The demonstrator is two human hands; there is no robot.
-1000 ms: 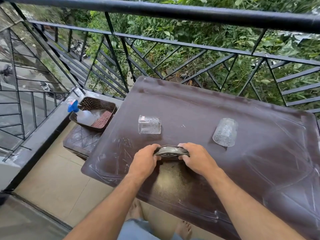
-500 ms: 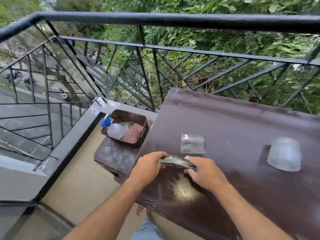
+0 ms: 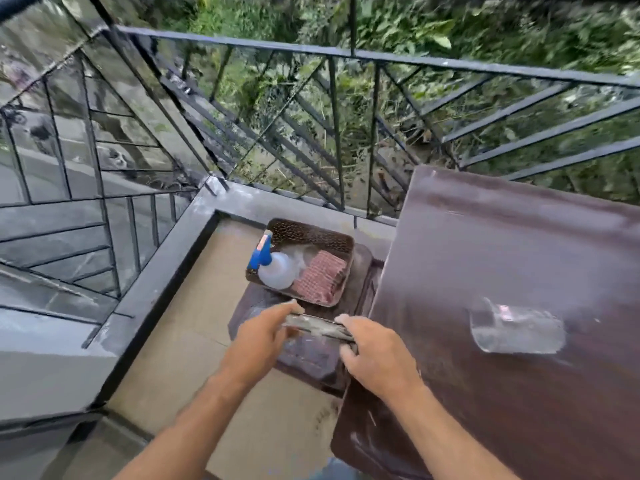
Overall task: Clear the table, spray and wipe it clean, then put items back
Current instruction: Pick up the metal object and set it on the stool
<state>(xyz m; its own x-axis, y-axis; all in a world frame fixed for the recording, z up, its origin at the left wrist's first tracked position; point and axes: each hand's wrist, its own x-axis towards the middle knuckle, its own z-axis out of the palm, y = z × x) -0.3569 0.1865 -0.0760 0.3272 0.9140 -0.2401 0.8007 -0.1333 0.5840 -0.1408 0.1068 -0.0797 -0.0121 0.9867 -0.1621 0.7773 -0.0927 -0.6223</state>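
Observation:
Both hands carry a flat grey dish edge-on: my left hand grips its left rim and my right hand grips its right rim. The dish is held above a low brown stool, just off the left edge of the brown table. One clear glass lies on its side on the table. A brown basket on the stool holds a spray bottle with a blue nozzle and a folded red checked cloth.
A black metal railing rings the balcony behind the table and stool. A raised grey ledge runs along the left side. Beige floor tiles lie between the ledge and the stool.
Both hands have carried the dish leftward off the table and over the stool. The view has swung left, so the second glass has left the frame.

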